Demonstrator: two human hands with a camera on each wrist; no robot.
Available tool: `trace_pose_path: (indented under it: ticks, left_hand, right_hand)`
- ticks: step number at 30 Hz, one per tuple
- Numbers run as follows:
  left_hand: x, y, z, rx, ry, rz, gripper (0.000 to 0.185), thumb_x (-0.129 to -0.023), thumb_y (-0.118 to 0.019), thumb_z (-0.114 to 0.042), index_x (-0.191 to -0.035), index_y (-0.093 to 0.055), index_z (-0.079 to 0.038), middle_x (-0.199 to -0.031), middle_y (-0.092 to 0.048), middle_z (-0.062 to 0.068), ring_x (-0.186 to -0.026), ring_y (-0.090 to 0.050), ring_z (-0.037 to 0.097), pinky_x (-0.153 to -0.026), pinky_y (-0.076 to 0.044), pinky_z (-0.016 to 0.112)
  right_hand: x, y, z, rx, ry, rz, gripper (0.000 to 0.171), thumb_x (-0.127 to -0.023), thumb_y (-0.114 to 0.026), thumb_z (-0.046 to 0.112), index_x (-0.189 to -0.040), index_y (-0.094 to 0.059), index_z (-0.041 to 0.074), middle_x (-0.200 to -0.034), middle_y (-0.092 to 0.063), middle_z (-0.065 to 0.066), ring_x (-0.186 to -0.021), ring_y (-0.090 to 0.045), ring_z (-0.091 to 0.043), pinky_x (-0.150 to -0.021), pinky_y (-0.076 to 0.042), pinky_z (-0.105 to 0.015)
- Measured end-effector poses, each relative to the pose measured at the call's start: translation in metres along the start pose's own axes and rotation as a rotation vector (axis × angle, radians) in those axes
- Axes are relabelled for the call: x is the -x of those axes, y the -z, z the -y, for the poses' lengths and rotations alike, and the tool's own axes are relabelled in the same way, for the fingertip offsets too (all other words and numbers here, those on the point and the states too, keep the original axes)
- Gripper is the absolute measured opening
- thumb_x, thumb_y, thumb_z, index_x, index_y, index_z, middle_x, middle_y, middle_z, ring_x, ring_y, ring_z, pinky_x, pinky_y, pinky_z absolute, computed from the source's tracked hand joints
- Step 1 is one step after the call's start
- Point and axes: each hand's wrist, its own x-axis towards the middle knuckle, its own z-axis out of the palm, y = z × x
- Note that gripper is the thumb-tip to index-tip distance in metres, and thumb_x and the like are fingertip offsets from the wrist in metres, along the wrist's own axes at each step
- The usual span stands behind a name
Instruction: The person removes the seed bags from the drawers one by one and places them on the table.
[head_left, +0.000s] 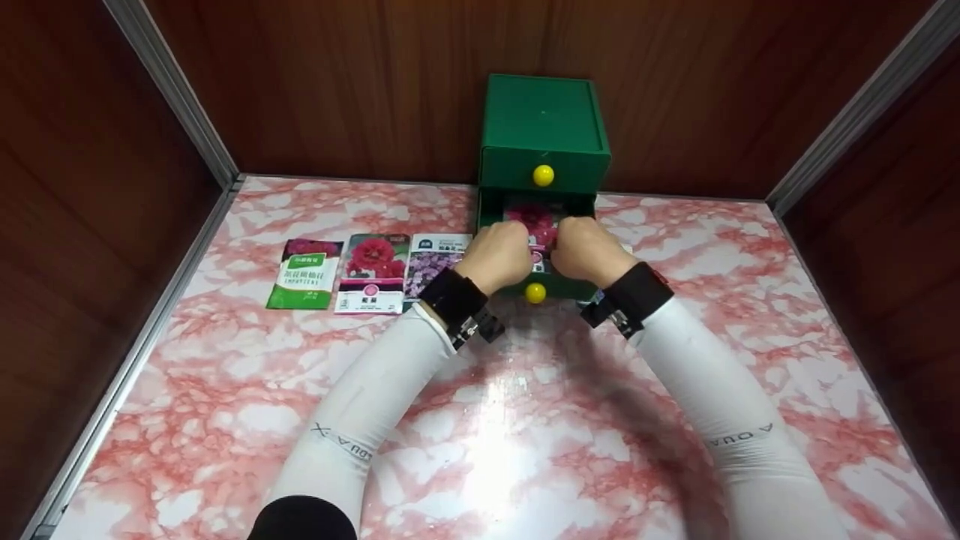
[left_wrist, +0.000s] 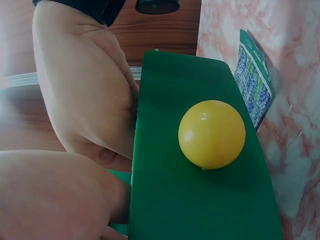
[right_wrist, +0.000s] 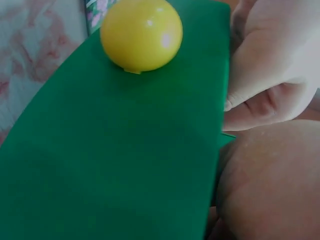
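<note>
Red-flower seed packet [head_left: 534, 223] pinched by left hand [head_left: 495, 256] and right hand [head_left: 586, 250] over open green drawer [head_left: 559, 287], yellow knob [head_left: 535, 293], pink marble bench [head_left: 480, 420] back edge, wood-panelled walls [head_left: 360, 82].

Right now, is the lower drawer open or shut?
Open. The lower drawer is pulled out past the upper drawer, and both hands hold a seed packet over its inside.

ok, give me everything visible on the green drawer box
The green drawer box is a small two-drawer unit, matte, cardboard-like, standing upright against the wooden back wall on the pink marble-patterned table. Each drawer has a round yellow knob. The upper drawer is closed; the lower drawer is pulled out toward the person. A red flower seed packet sits over it, held by the left hand and right hand.
</note>
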Motion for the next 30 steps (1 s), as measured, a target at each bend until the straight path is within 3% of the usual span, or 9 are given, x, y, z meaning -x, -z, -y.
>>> trace_pose_path:
  ticks: [10, 18, 23, 30]
  left_hand:
    - [-0.0011, -0.0045, 0.0001, -0.015, 0.013, 0.03, 0.012, -0.101, -0.065, -0.009, -0.097, -0.077, -0.007, -0.118, -0.077, 0.014, -0.103, -0.073, 0.033, -0.096, -0.059, 0.047]
    - [-0.0034, -0.0063, 0.0013, -0.042, -0.008, 0.032, 0.015, -0.101, -0.065, -0.011, -0.101, -0.079, -0.005, -0.123, -0.078, 0.015, -0.114, -0.073, 0.036, -0.11, -0.051, 0.049]
    - [-0.0026, -0.0045, 0.0018, -0.012, -0.003, 0.03, 0.014, -0.103, -0.065, -0.01, -0.101, -0.078, -0.005, -0.119, -0.078, 0.014, -0.108, -0.073, 0.034, -0.103, -0.056, 0.048]
    - [0.0006, 0.0015, 0.0016, 0.006, -0.009, -0.006, 0.013, -0.103, -0.066, -0.008, -0.101, -0.078, -0.004, -0.117, -0.078, 0.016, -0.102, -0.075, 0.035, -0.092, -0.061, 0.049]
  right_hand:
    - [-0.0015, -0.002, 0.0028, -0.005, -0.018, -0.001, 0.025, -0.091, -0.064, 0.002, -0.069, -0.052, 0.01, -0.076, -0.061, -0.016, -0.076, -0.063, -0.036, -0.076, -0.059, -0.06]
    - [-0.0035, -0.0042, 0.0032, -0.013, -0.021, 0.009, 0.024, -0.092, -0.064, 0.003, -0.07, -0.057, 0.007, -0.083, -0.068, -0.022, -0.08, -0.066, -0.039, -0.079, -0.06, -0.06]
    - [-0.0036, -0.0055, 0.0017, -0.016, -0.015, -0.016, 0.022, -0.091, -0.063, 0.002, -0.07, -0.057, 0.006, -0.082, -0.066, -0.022, -0.082, -0.068, -0.043, -0.079, -0.06, -0.061]
    - [-0.0004, -0.0017, 0.0039, -0.063, -0.009, -0.057, 0.022, -0.09, -0.063, 0.0, -0.07, -0.056, 0.007, -0.073, -0.056, -0.012, -0.073, -0.06, -0.034, -0.074, -0.057, -0.058]
